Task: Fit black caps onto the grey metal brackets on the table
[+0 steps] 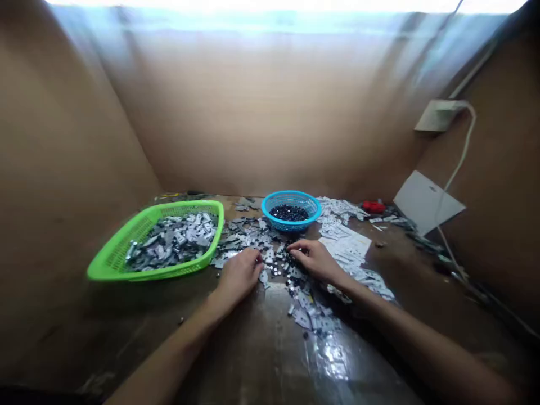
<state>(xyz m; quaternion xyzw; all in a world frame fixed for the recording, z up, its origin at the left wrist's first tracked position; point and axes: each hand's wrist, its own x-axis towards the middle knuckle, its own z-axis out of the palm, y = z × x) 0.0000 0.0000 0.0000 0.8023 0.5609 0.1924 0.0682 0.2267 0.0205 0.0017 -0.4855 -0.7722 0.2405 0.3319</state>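
My left hand [239, 275] rests on the dark table with its fingers curled at the edge of a heap of small grey metal pieces [270, 247]. My right hand [315, 260] lies across from it, its fingers pinched together over the same heap. What either hand holds is too small to make out. Just behind the hands a small blue basket [291, 224] holds dark little parts. To the left, a green basket [113, 261] is filled with more grey pieces.
White sheets [346, 244] of punched parts lie right of my right hand. A red object [373, 206] sits at the back right. A white cable [458, 163] hangs from a wall socket [439, 115]. Brown cardboard walls enclose the table.
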